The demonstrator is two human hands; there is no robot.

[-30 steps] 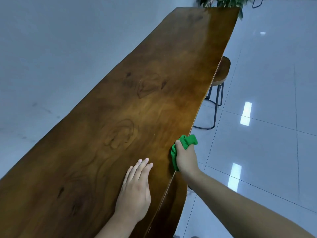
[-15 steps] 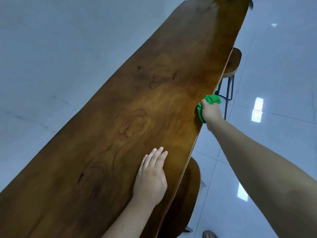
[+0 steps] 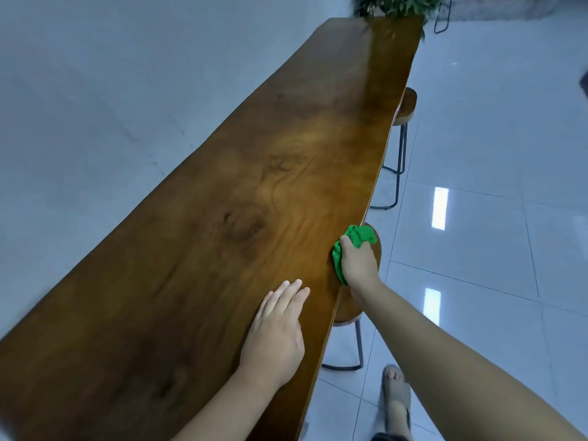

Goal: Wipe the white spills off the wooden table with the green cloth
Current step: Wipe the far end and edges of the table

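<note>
The long wooden table (image 3: 254,192) runs from the bottom left up to the top right, glossy and dark brown. I see no white spill on its surface. My right hand (image 3: 358,265) grips the bunched green cloth (image 3: 358,235) and presses it against the table's right edge. My left hand (image 3: 275,332) lies flat on the tabletop near that same edge, fingers together and stretched out, holding nothing.
A round wooden stool (image 3: 350,308) with black metal legs stands under the table edge below my right hand. A second stool (image 3: 405,106) stands farther along. A green plant (image 3: 394,4) is beyond the far end. My sandalled foot (image 3: 396,399) is on the glossy white tiles.
My right hand has slid the cloth back along the right edge, nearer to my left hand. The view has shifted along the table; my left hand stays flat.
</note>
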